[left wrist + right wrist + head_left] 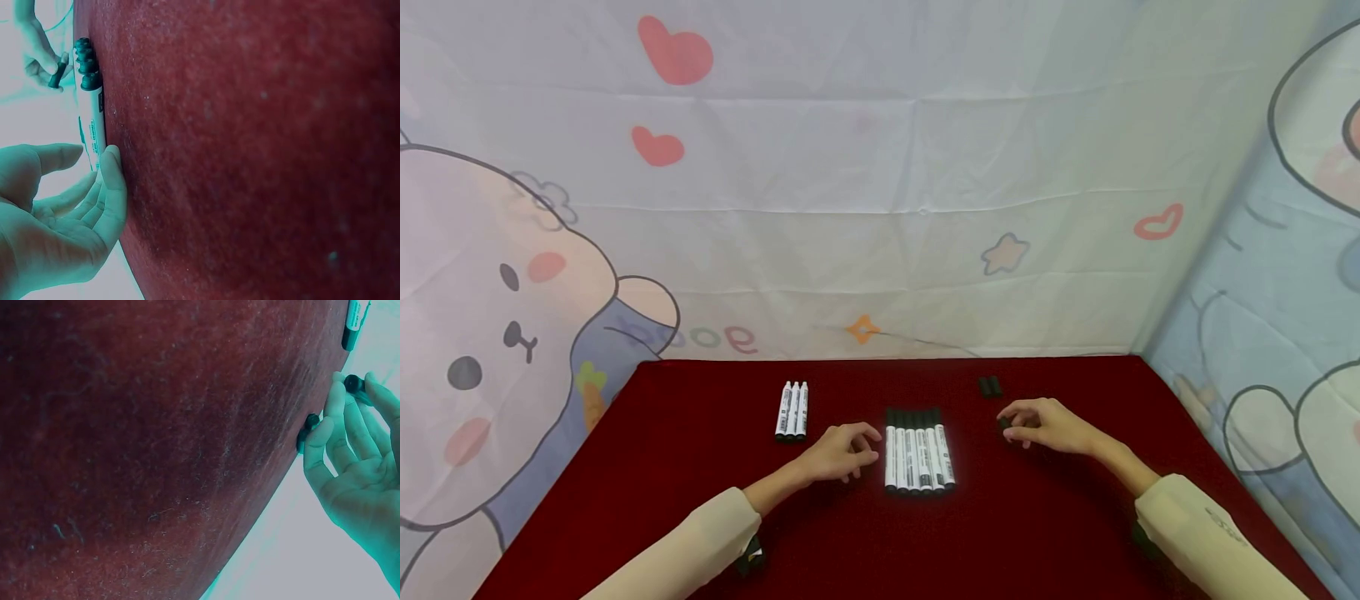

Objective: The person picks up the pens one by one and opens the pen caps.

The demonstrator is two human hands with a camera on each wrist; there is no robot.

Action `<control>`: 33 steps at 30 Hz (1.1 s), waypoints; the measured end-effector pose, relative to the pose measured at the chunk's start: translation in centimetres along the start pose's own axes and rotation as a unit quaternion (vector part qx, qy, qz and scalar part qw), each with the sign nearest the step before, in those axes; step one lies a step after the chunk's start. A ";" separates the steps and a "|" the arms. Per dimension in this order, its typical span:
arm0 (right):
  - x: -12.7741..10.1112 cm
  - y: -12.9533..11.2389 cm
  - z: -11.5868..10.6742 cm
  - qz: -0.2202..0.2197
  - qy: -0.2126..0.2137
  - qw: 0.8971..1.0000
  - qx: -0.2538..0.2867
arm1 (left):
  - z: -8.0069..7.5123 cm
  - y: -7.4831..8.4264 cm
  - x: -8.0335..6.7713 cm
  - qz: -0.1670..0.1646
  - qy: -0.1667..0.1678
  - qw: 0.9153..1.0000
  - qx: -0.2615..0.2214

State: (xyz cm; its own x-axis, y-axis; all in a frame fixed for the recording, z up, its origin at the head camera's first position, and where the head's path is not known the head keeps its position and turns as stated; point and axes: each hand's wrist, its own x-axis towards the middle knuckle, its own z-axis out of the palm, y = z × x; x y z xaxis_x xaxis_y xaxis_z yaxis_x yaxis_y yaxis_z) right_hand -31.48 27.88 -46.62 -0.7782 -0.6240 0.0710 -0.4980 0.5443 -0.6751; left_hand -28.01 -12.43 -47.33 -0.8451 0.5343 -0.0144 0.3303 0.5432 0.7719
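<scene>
My right hand (1051, 425) pinches a small black marker cap (355, 384) between thumb and fingertips, over the right half of the cloth. Just beyond it, two more black caps (996, 386) lie side by side. At the centre, several white markers (912, 458) with black caps form a neat row, capped ends pointing away. Beside the row's left edge hovers my left hand (841, 452), fingers loosely bent and thumb apart, holding nothing. Farther left lie three white markers (793, 410), their narrow white tips facing away and black ends toward me.
Dark red cloth (655, 467) covers the table. A printed fabric backdrop (880, 167) rises at its far edge, and another panel (1262, 275) stands along the right side. A small dark object (751, 557) shows by the left sleeve.
</scene>
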 end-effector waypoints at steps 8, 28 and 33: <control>0.3 1.1 -0.5 0.027 0.033 0.999 -0.005 | 0.2 0.1 0.0 0.001 -0.006 1.000 -0.008; 3.1 3.8 -0.9 0.106 0.090 0.990 0.007 | 0.7 0.0 0.1 0.002 0.001 1.000 -0.006; 3.8 3.9 -0.7 0.116 0.121 0.986 0.002 | 0.8 0.1 0.1 0.004 0.000 1.000 -0.008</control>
State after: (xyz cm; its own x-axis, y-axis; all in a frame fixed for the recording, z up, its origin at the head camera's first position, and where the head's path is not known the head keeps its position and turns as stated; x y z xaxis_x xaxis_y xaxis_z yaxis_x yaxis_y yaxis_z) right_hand -36.62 28.02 -48.50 -0.9399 -0.3305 0.0860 -0.2938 0.6542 -0.6969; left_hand -27.67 -11.80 -47.78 -0.8421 0.5392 -0.0086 0.3303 0.5283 0.7822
